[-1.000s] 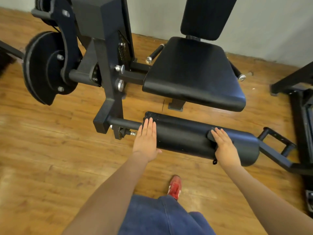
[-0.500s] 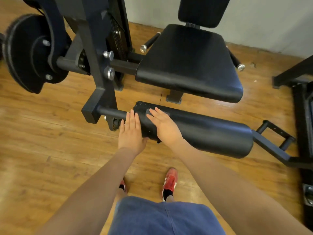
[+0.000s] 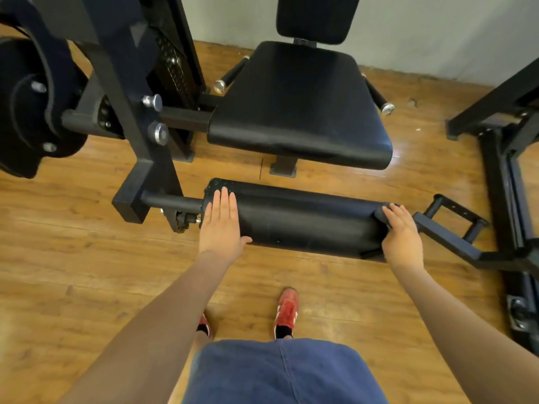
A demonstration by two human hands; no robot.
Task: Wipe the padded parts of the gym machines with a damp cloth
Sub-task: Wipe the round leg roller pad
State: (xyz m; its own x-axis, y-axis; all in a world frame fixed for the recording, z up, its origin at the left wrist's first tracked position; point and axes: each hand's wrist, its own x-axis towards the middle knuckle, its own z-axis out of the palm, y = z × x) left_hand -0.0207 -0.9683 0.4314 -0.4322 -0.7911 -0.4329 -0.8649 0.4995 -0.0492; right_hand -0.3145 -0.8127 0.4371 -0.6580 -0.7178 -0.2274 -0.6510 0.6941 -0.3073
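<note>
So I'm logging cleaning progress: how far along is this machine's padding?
Done: nothing shows for certain. In hand: the right hand presses a dark cloth on the roller pad, left hand flat on its other end. Left: seat and backrest, untouched now.

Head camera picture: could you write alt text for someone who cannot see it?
Seen from above, a person's left hand lies flat on the left end of a black roller pad on a gym machine, while the right hand presses a dark cloth against its right end. Behind it is the black padded seat on a wooden floor.
</note>
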